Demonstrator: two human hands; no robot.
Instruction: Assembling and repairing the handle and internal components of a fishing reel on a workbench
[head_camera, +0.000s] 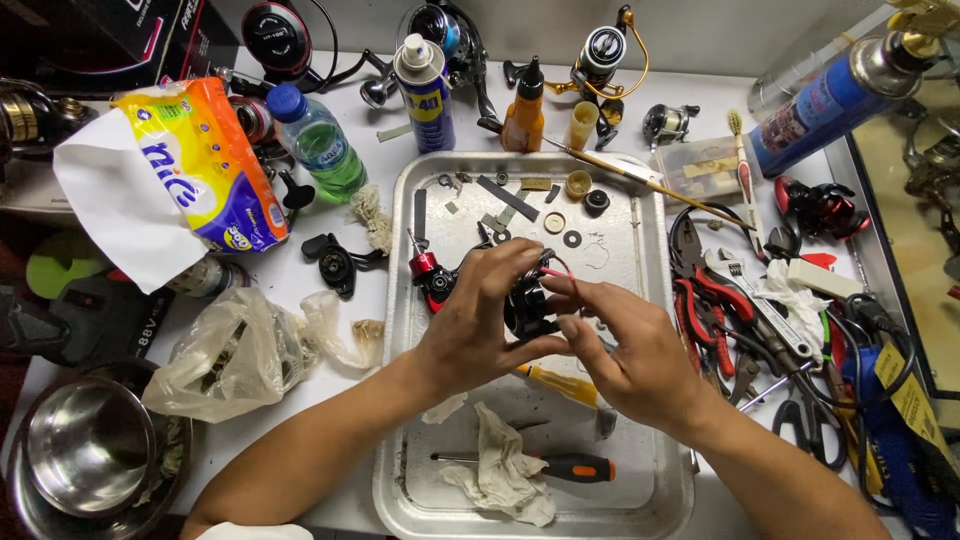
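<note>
Left hand (480, 325) around reel body (528, 308)

A cluttered white worktable (300, 270) stands against a pale wall (720, 30).

An orange-yellow tissue pack (205, 160) lies far left, a blue-labelled spray can (425, 95) behind the tray.

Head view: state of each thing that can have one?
Black and red fishing reel body: held over the metal tray, partly dismantled.
Left hand: gripping the reel.
Right hand: fingertips on the reel.
Orange-handled screwdriver: lying flat in tray.
Green plastic bottle: capped, upright.
Blue spray can: upright, capped.
</note>
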